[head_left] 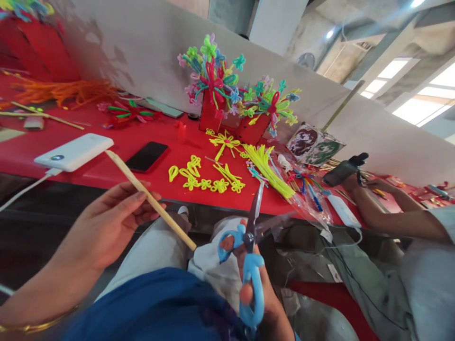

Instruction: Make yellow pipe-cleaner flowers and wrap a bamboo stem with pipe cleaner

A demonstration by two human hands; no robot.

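A thin pale wooden stick [159, 208] is pinched between the thumb and fingers of my left hand [110, 218], slanting down to the right above my lap. My right hand [261, 274] has its fingers through the handles of light blue scissors [253, 265], whose blades are spread apart and point up toward the table edge. Nothing lies between the blades. Just beyond both hands, yellow pipe-cleaner flowers and loops [204, 182] lie on the red table [163, 187]. A bundle of straight yellow pipe cleaners [272, 173] rests to their right.
A white power bank [76, 151] with a cable and a black phone [147, 156] lie at left. Colourful pipe-cleaner bouquets [213, 71] stand in red boxes by the grey partition [142, 47]. Orange pipe cleaners [71, 92] lie far left. At right, a co-worker's arms [391, 213] reach over the table.
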